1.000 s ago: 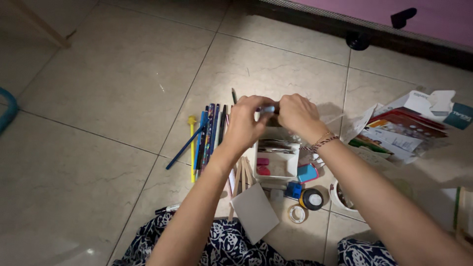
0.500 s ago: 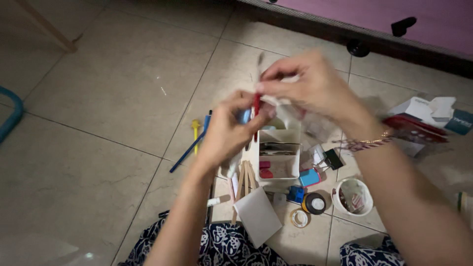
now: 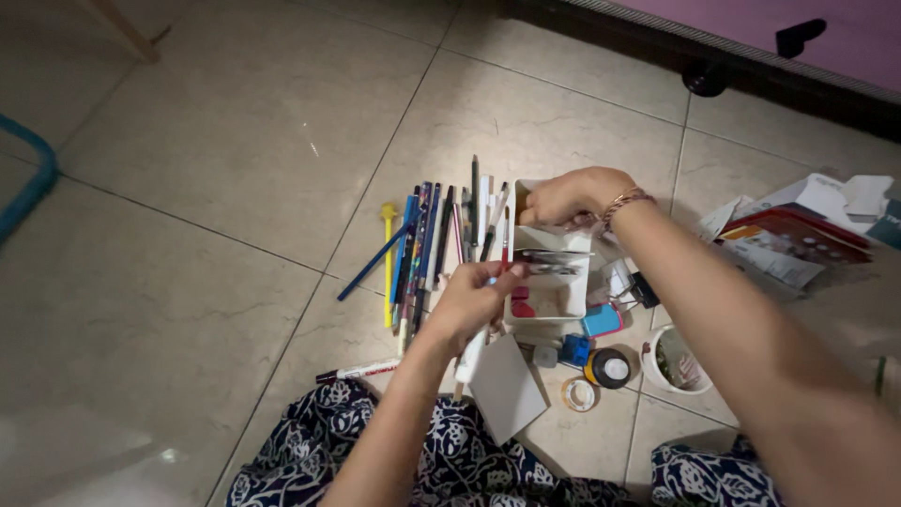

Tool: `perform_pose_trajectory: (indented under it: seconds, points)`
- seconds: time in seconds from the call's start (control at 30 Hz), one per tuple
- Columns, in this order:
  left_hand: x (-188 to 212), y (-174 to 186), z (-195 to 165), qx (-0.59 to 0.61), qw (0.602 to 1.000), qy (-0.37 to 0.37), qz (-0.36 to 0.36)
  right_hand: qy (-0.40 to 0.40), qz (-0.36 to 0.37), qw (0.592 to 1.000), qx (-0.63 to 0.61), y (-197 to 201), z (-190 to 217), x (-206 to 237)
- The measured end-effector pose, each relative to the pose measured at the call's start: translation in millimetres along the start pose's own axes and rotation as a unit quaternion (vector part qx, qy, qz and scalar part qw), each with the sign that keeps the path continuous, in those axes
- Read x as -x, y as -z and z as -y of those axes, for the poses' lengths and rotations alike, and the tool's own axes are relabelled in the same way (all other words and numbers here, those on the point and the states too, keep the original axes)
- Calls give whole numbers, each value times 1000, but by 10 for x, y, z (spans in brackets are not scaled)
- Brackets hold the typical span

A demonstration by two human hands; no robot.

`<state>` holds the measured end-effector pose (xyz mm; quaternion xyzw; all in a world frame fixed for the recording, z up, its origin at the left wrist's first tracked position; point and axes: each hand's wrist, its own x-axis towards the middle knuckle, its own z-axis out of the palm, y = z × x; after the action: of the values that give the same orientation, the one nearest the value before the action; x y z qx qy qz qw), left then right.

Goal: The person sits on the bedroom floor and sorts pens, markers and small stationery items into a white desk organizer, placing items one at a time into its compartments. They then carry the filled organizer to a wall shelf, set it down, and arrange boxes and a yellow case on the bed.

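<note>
A white compartment box (image 3: 566, 302) stands on the tiled floor in front of my knees, with scissors and small red items in it. My right hand (image 3: 568, 195), a bracelet on its wrist, grips the box's far rim. At the box's left side my left hand (image 3: 472, 302) pinches a thin red pen (image 3: 505, 240) that points away from me. To the left of both hands, a row of pens and pencils (image 3: 429, 242) lies side by side on the floor.
A white card (image 3: 508, 389), two tape rolls (image 3: 608, 368), a blue sharpener (image 3: 574, 350) and a white cup (image 3: 654, 368) lie near my knees. Papers and boxes (image 3: 798, 235) are piled at the right. A marker (image 3: 361, 372) lies at the lower left.
Both hands have come down from a raised position above the box. The right hand now rests on the box's far rim and the left hand has dropped to the box's left side.
</note>
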<state>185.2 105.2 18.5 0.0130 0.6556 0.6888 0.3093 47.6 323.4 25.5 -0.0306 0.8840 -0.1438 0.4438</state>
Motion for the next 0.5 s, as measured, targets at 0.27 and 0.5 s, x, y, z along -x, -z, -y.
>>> perform_pose_trajectory:
  seconds: [0.27,0.5]
  points:
    - [-143,-122,210,78,997,-1,19,33,-137,985,101,67,193,406]
    - [-237,-189,308,109,993,19,29,56,-173,980,-76,365,119,1034]
